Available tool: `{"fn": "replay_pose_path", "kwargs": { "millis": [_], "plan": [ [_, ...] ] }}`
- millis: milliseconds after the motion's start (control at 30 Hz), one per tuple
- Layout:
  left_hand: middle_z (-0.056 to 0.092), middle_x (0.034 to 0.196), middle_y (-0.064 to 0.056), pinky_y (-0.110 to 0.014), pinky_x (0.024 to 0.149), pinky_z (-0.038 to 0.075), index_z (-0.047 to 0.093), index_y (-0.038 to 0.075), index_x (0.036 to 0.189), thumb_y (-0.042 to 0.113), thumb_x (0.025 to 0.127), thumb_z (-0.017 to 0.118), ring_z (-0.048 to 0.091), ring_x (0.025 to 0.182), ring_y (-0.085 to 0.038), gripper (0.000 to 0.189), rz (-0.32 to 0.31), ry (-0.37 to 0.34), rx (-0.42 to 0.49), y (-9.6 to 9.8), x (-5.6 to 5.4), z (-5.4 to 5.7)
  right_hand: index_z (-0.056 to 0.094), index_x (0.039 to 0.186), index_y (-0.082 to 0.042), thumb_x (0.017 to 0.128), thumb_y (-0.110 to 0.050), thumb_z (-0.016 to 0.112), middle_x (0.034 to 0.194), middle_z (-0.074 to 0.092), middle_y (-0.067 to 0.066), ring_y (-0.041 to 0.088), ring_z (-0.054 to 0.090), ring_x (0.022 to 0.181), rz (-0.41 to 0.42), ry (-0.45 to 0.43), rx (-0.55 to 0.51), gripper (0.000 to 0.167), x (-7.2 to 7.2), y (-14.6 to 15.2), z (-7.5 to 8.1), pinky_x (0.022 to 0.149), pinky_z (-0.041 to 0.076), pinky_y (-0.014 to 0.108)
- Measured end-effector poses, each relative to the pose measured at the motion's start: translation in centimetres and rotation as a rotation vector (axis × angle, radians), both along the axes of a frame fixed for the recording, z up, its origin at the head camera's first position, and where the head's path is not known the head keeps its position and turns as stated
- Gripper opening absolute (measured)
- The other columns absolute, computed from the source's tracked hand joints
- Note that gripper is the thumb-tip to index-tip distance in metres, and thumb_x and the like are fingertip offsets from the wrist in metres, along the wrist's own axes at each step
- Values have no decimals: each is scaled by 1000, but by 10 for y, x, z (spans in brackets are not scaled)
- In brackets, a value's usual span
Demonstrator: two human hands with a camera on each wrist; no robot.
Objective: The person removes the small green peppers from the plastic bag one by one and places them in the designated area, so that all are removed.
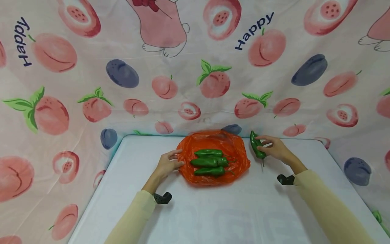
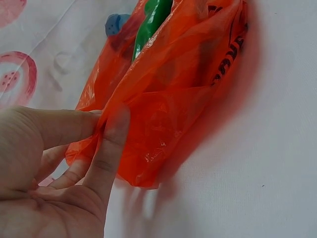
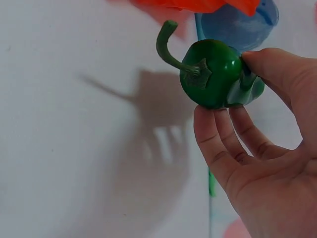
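Observation:
An orange plastic bag (image 1: 198, 179) lies spread on the white table, with several green peppers (image 1: 210, 162) side by side on it, stems to the right. My left hand (image 1: 167, 165) pinches the bag's left edge between thumb and fingers; the left wrist view shows the thin plastic (image 2: 153, 124) folded in that pinch. To the right of the bag, my right hand (image 1: 278, 149) holds one more green pepper (image 1: 256, 145) by its side, its stem pointing toward me. In the right wrist view, this pepper (image 3: 208, 74) sits between thumb and fingertips, above its shadow.
The white table (image 1: 213, 213) reaches back to a fruit-printed cloth (image 1: 189, 74) hanging behind it. Black devices (image 1: 163, 198) sit at both wrists, by the pale yellow sleeves (image 1: 134, 217).

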State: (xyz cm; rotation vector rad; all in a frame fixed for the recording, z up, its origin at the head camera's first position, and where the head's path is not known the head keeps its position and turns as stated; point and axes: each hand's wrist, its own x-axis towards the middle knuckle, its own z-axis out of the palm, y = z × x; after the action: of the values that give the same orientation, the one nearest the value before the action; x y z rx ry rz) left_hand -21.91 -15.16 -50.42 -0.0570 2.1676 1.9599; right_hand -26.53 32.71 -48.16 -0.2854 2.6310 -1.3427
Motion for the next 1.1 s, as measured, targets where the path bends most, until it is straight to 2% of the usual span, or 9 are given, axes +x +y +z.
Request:
{"fn": "replay_pose_path", "kwargs": {
  "millis": [267, 467, 867, 1100],
  "plan": [
    [59, 116, -20, -31, 70, 63, 59, 2, 142, -8, 88, 73, 68, 80, -18, 57, -2, 1, 13, 1, 1, 1, 57, 144, -6, 98, -21, 72, 129, 56, 29, 45, 56, 117, -19, -23, -7, 50, -5, -3, -14, 78, 62, 36],
    [58, 118, -20, -31, 72, 63, 60, 3, 142, -8, 88, 73, 67, 81, -17, 57, -4, -9, 17, 1, 1, 2, 58, 142, -4, 98, -20, 73, 127, 57, 29, 43, 55, 115, -20, -36, 2, 50, -5, -6, -19, 77, 61, 34],
    [58, 123, -23, -43, 80, 63, 55, 1, 145, -7, 89, 72, 66, 82, -15, 59, -11, -11, 12, 0, 1, 2, 58, 143, -4, 98, -19, 72, 129, 57, 31, 43, 56, 115, 7, -68, 4, 50, -10, -7, -25, 81, 62, 41],
    [58, 120, -21, -36, 76, 63, 59, 3, 143, -6, 89, 73, 66, 82, -16, 56, 3, -16, 3, 1, 0, 0, 56, 144, -4, 98, -21, 72, 131, 56, 31, 43, 55, 116, 11, -106, 11, 51, -14, -7, -27, 82, 62, 39]
  ]
}}
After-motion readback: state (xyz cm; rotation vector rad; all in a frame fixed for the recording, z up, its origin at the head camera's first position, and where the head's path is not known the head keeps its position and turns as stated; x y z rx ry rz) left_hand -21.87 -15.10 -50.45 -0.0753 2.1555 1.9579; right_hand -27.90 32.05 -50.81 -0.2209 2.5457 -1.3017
